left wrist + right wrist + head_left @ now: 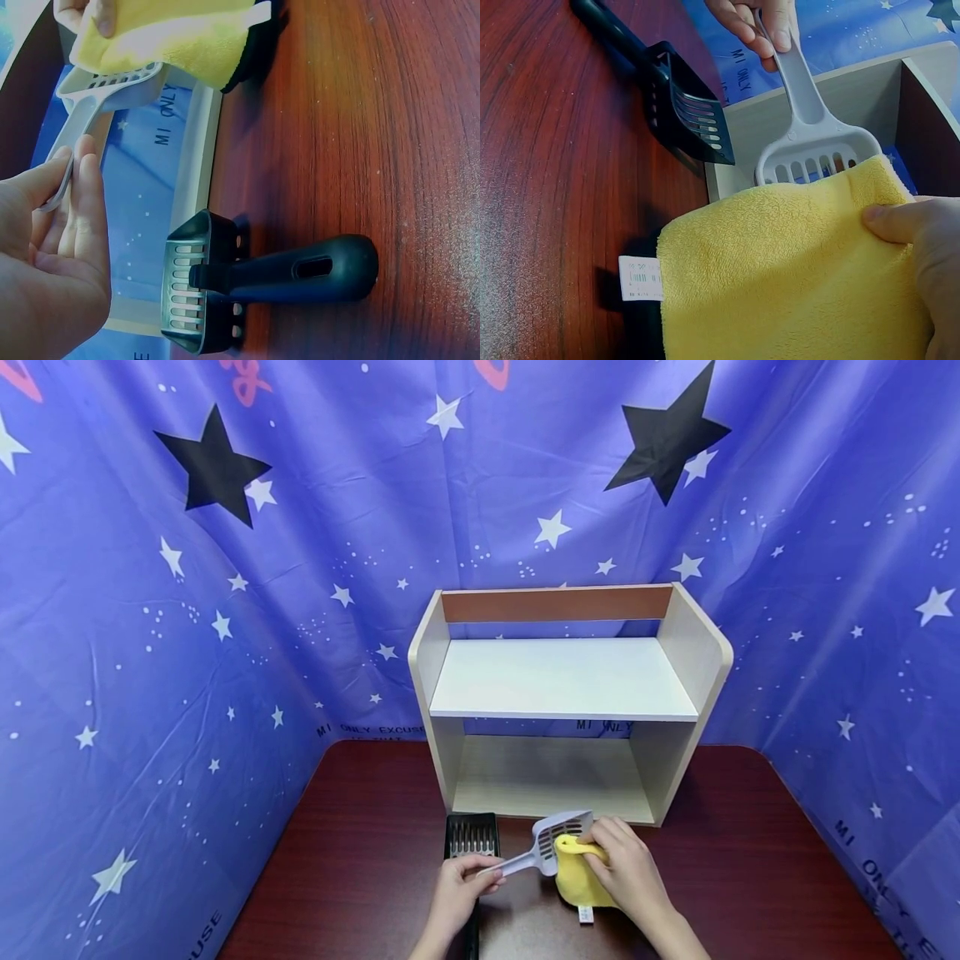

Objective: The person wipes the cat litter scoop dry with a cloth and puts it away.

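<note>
Held by its handle in my left hand (pixel 457 893) is a grey slotted litter scoop (pixel 527 859), raised off the table. My right hand (pixel 632 873) grips a yellow cloth (pixel 780 262) with a white tag and a dark underside. The cloth lies against the scoop's slotted end and covers part of it, as the right wrist view shows. On the table to the left rests a black slotted scoop (pixel 292 274), its handle partly behind my left hand in the head view.
A two-tier wooden shelf (pixel 564 678) stands at the back of the dark red table (pixel 360 843), just beyond the scoops. A blue curtain (pixel 315 568) printed with stars hangs behind and at both sides.
</note>
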Demonstrator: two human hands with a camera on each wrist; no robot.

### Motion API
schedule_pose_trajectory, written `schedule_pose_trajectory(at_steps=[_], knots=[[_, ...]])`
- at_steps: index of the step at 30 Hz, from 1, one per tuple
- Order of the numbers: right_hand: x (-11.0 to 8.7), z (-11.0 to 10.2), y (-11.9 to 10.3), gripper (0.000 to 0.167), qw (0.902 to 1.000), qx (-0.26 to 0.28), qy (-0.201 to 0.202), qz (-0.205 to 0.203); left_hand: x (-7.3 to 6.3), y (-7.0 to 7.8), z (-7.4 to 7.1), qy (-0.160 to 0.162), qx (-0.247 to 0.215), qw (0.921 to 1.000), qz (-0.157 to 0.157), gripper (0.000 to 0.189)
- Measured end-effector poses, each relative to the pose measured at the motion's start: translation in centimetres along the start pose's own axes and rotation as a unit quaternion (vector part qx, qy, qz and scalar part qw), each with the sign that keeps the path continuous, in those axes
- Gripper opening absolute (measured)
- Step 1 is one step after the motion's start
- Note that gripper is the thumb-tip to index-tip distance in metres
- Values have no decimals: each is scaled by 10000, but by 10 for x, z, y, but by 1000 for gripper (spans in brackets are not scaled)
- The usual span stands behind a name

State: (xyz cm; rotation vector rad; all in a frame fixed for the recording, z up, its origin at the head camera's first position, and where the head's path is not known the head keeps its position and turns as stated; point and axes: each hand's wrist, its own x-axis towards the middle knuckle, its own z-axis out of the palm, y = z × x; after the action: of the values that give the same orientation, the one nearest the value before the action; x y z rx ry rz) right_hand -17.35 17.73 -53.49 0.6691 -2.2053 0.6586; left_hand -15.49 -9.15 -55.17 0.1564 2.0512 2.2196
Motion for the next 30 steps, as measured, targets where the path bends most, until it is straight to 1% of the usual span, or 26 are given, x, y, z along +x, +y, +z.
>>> schedule_pose_trajectory(at_steps=[4,7,14,17,20,26,30], knots=[[1,3,0,36,10000,-64,32,1,0,-3,1,-163,122,9998,-8,24],[1,4,0,37,9998,-186,10,97,1,-6,2,-241,174,9996,-23,24],[-2,7,1,37,9982,-500,55,319,1,-7,4,-273,272,9993,-6,22],[-2,7,1,36,9972,-587,65,460,0,-6,3,-307,280,9991,16,22],[-1,5,1,37,9958,-684,58,606,0,-6,1,-372,257,9989,120,23],[0,0,3,37,9944,-715,81,768,0,-2,-3,-397,298,9984,264,24],[0,-3,6,36,9937,-739,122,832,2,0,-7,-407,316,9984,252,25]])
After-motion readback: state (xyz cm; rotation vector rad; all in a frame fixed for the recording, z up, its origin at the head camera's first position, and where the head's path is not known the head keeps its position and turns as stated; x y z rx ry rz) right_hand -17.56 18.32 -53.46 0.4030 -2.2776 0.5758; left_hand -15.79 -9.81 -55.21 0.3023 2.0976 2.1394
